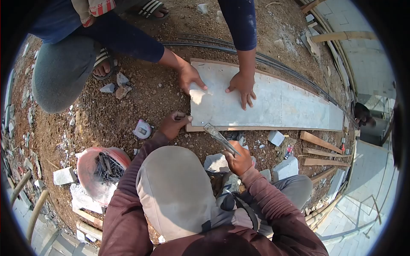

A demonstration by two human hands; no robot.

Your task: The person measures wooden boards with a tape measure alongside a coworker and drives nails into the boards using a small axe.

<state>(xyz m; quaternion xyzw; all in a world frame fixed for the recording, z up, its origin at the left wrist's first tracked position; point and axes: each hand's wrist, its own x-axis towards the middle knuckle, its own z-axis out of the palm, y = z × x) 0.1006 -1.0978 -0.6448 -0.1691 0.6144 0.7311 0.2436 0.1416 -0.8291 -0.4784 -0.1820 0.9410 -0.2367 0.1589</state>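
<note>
A long panel point(265, 100) with a pale metallic face and wooden edges lies on the ground in front of me. My left hand point(172, 126) is at its near left corner, thumb and fingers pinched together. Whatever they hold, if anything, is too small to make out. My right hand point(239, 160) is wrapped round a flat, worn metal tool point(220, 137), which slants up to the panel's near edge. Its exact kind is not clear. Across the panel, a co-worker's two hands point(192, 79) point(243, 87) press on its face.
Left of me stands a reddish plastic container point(92, 170) with nails point(109, 168) inside. A tape measure point(142, 129) lies beside my left hand. Steel bars point(273, 64) run behind the panel. Wood strips point(324, 143) and white blocks point(285, 168) lie to the right.
</note>
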